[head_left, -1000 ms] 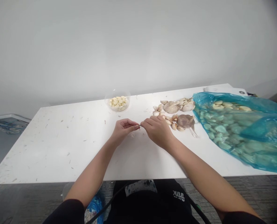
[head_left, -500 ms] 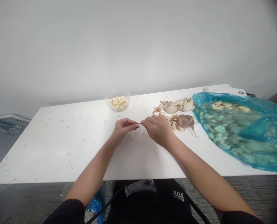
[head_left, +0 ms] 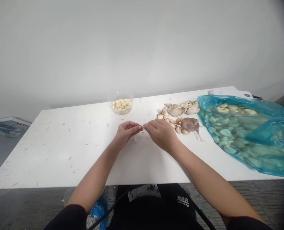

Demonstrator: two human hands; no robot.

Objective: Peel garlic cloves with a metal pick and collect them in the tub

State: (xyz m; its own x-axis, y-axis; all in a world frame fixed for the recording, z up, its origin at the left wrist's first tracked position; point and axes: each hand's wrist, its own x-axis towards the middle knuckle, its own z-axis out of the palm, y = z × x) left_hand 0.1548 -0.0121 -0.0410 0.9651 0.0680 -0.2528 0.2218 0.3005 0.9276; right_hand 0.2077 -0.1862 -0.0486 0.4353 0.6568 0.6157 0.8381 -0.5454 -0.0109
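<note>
My left hand (head_left: 124, 134) is closed in a pinch over the middle of the table, on what looks like a garlic clove mostly hidden by the fingertips. Facing it, my right hand (head_left: 163, 134) is closed around a small thin metal blade (head_left: 143, 127), whose tip meets the left fingertips. Loose unpeeled garlic cloves (head_left: 178, 129) and a purplish garlic bulb (head_left: 190, 124) lie just beyond and right of my right hand. Behind my left hand stands a clear round bowl (head_left: 108, 104) holding peeled garlic cloves (head_left: 121, 104).
A blue plastic bag (head_left: 266, 134) full of garlic covers the right end of the white table (head_left: 89, 166). Paler garlic bulbs (head_left: 175, 110) lie near the back. Bits of dry skin are scattered leftward. Below the front edge is a blue bag (head_left: 97, 212); a wall rises behind.
The blade and my right fingertips have shifted slightly left, closer against the left fingertips. Both hands otherwise keep nearly the same place and grip.
</note>
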